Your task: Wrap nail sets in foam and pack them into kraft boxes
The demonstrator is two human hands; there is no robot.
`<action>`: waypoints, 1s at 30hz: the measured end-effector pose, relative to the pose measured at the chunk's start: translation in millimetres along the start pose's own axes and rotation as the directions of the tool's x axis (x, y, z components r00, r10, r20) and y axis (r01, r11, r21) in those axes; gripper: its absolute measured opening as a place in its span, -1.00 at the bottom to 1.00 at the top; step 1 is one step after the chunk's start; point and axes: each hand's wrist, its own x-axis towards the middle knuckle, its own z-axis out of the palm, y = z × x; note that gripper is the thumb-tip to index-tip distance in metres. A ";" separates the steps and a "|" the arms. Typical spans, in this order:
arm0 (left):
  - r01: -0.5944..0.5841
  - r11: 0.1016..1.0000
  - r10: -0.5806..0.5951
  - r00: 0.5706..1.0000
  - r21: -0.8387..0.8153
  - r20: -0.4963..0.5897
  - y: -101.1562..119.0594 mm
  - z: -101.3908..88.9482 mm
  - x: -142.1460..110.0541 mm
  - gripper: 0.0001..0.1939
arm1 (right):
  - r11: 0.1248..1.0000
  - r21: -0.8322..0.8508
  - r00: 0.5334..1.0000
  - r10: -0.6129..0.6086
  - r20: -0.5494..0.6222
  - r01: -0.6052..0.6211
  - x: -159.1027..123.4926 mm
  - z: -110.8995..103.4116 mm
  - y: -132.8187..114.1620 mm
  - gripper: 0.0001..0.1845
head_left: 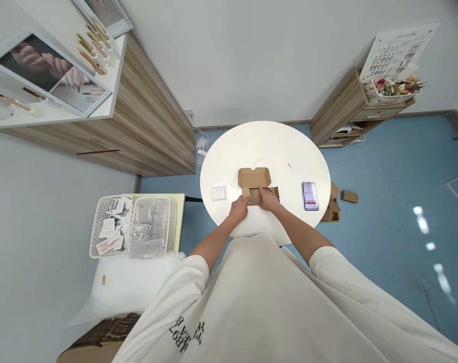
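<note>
A half-folded kraft cardboard box (254,177) lies near the front of the round white table (265,146), with its lid standing open towards the far side. My left hand (238,209) grips the box's front left corner. My right hand (269,199) rests on the front right flap, its fingers curled over the cardboard. Left of the box lies a small white square packet (219,192). To the right is a blurred, phone-sized, lilac and white object (310,195).
Loose cardboard pieces (331,204) lie on the blue floor (384,151) right of the table. To the left stands a white basket of papers (110,227) beside a stack of clear plastic trays (151,227). A wooden cabinet (153,126) stands back left, a wooden drawer unit (338,108) back right.
</note>
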 end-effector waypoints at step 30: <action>-0.018 0.984 0.020 1.000 0.176 -0.014 2.6 6.9 10.4 -0.45 | 1.000 -0.012 0.999 0.025 0.024 -0.025 0.9 -3.9 -6.6 0.07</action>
